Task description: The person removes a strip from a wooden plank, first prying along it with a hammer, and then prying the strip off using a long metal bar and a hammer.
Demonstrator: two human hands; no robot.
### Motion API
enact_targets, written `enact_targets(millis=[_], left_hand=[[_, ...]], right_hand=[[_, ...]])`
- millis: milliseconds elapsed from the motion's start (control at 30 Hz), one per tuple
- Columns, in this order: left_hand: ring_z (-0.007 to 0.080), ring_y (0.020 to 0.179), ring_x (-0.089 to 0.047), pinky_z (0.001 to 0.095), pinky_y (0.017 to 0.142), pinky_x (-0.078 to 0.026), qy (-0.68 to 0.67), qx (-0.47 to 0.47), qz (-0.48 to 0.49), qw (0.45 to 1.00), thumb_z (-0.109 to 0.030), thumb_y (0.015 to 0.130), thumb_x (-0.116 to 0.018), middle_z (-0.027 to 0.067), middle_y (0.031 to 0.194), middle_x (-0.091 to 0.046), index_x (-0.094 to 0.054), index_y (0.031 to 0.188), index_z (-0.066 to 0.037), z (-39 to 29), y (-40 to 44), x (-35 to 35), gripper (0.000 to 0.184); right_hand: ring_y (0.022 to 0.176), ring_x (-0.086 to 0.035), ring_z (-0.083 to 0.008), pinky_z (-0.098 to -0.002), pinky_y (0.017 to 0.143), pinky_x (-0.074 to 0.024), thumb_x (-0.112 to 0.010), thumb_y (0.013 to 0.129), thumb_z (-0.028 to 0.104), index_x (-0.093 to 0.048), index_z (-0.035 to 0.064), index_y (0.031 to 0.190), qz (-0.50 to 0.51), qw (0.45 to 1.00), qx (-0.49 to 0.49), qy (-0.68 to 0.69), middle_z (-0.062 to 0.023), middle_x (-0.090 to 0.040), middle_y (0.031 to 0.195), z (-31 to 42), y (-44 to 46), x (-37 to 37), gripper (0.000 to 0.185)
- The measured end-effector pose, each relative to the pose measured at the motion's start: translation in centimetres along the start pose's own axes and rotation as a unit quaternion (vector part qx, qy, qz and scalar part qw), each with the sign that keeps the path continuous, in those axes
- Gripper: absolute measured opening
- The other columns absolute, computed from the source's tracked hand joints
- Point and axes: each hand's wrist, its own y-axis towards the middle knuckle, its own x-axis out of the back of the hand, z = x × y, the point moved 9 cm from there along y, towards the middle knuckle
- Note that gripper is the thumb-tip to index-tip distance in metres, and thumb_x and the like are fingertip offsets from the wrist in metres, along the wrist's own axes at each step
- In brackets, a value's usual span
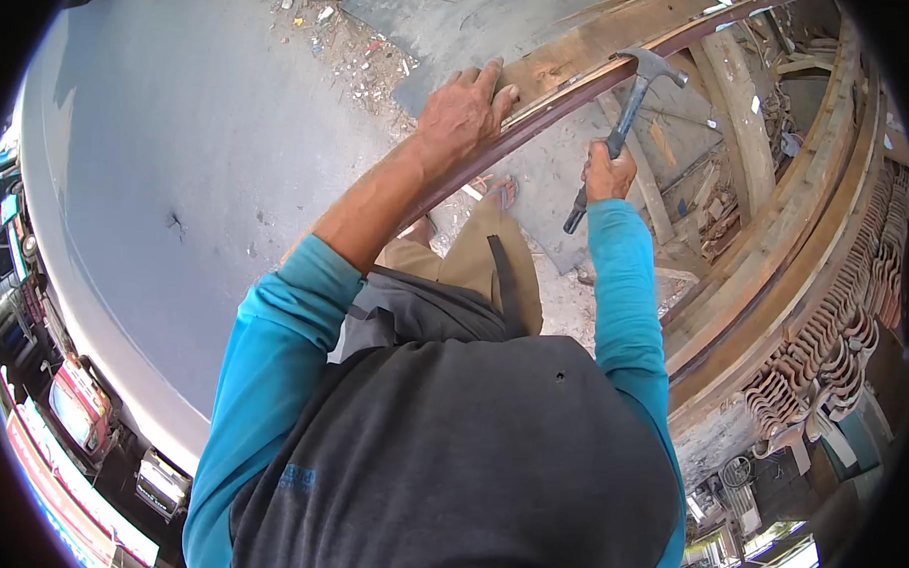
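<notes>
A long wooden board (572,63) with a dark red edge runs diagonally in front of me. My left hand (462,112) lies on its near part, fingers laid over the wood and thumb apart. In my right hand (608,175) is a claw hammer (629,115), gripped around the dark lower handle. The hammer's head is up at the board's edge, its curved claw on the board side and its striking face to the right. Whether the claw touches the wood cannot be made out.
Loose planks (742,124) and debris lie to the right, beside long curved-looking beams (766,265). Stacked clay roof tiles (822,362) stand farther right. Rubble (357,55) is scattered on the grey ground ahead. A red-and-white vehicle (78,406) appears at the left edge.
</notes>
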Motion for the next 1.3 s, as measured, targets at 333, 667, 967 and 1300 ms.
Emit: enact_targets(millis=[333,667,967,1300], left_hand=[[0.0374,0.126,-0.053,0.0477,0.106,-0.042,0.129,0.173,0.086,0.973,-0.058,0.091,-0.062,0.0238,0.135,-0.054,-0.044,0.146,-0.003,9.1,-20.8,12.8,0.079],[0.0391,0.082,-0.07,0.0458,0.075,-0.053,0.01,0.326,0.104,0.94,-0.062,0.093,-0.056,0.0215,0.085,-0.071,-0.069,0.109,-0.004,14.7,-24.2,10.7,0.061],[0.0373,0.065,-0.063,0.0445,0.062,-0.048,0.003,0.306,0.083,0.948,-0.06,0.097,-0.052,0.0217,0.067,-0.062,-0.066,0.085,-0.001,17.0,-22.8,11.3,0.062],[0.0341,0.06,-0.06,0.0432,0.06,-0.047,-0.01,0.306,0.073,0.949,-0.059,0.097,-0.052,0.0194,0.065,-0.06,-0.066,0.082,-0.002,17.7,-23.0,10.5,0.06]], right_hand=[[0.064,-0.06,-0.0211,-0.038,0.064,-0.048,-0.064,0.087,0.015,-0.061,-0.0018,0.086,-0.129,0.977,0.161,-0.044,-0.0085,-0.061,0.07,1.8,-5.2,-1.3,0.017],[0.046,-0.05,-0.0114,-0.0285,0.045,-0.0429,-0.06,0.089,0.011,-0.058,0.0005,0.089,0.05,0.991,0.11,-0.054,-0.0038,-0.052,0.058,-4.5,-11.3,-6.5,0.011],[0.05,-0.052,-0.0111,-0.0298,0.048,-0.0439,-0.063,0.087,0.01,-0.06,0.0023,0.089,0.046,0.973,0.2,-0.11,-0.0033,-0.057,0.064,-1.1,-10.6,-6.3,0.008],[0.056,-0.056,-0.0144,-0.0322,0.055,-0.0464,-0.063,0.089,0.012,-0.06,0.0006,0.09,0.01,0.977,0.153,-0.151,-0.0058,-0.058,0.064,-3.7,-10.5,-7.1,0.012]])
